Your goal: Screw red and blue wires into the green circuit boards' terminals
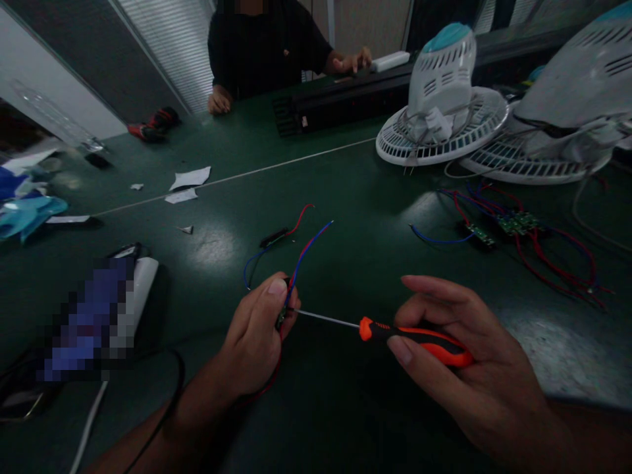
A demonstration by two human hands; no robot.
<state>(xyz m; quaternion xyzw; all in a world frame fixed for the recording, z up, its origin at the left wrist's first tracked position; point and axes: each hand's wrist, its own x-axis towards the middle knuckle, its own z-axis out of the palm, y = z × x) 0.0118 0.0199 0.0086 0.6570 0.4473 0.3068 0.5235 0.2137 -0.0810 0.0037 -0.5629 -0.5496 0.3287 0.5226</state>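
Between the thumb and fingers of my left hand [259, 329] is a small circuit board [282, 317], mostly covered by the hand. Red and blue wires [306, 250] rise from it, and a red wire hangs below. My right hand [474, 355] is closed around an orange and black screwdriver [419, 339]. Its thin metal shaft points left and the tip meets the board, though the exact contact spot is hidden by my fingers. Just beyond my left hand lies another small board [274, 237] with one red and one blue wire.
Several wired boards [516, 222] lie at the right, below two white fan heads [442, 125]. A phone [89, 316] and a cable are at the left. Paper scraps [190, 178] lie farther back. Across the green table [345, 178] sits a person [266, 52] beside a long black object [345, 105].
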